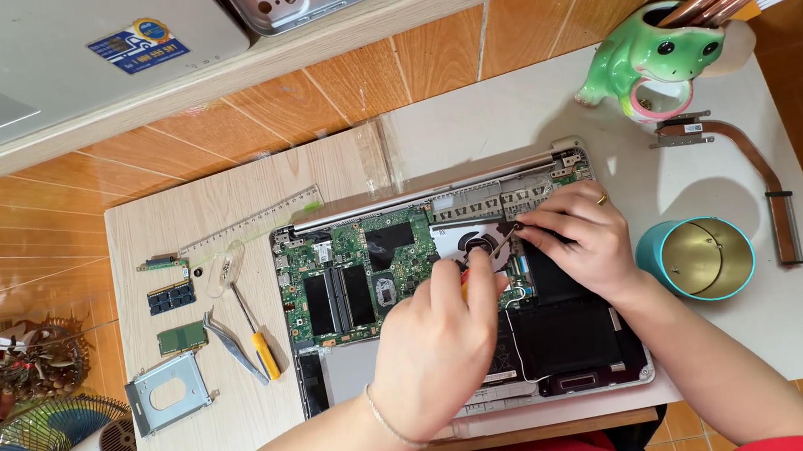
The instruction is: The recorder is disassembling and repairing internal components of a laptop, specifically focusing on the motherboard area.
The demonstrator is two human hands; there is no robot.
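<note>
Near the back edge of the pale wooden table (246, 429), the opened silver laptop with its green circuit board exposed (349, 287) has both hands over its round white cooling fan (468, 242). The left hand (435, 347) is curled shut around a red-handled screwdriver (491, 252); the right hand (579, 235) pinches its fingertips by the tip. Keeping the shaft upright and pressing lightly should stop the bit slipping onto the board.

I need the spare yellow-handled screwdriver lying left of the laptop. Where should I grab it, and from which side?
Take the yellow-handled screwdriver by its yellow handle, the thick end nearest the table's front edge. Come from above and from the right: the tweezers lie close along its left side, and the thin shaft gives a poorer grip.
</note>
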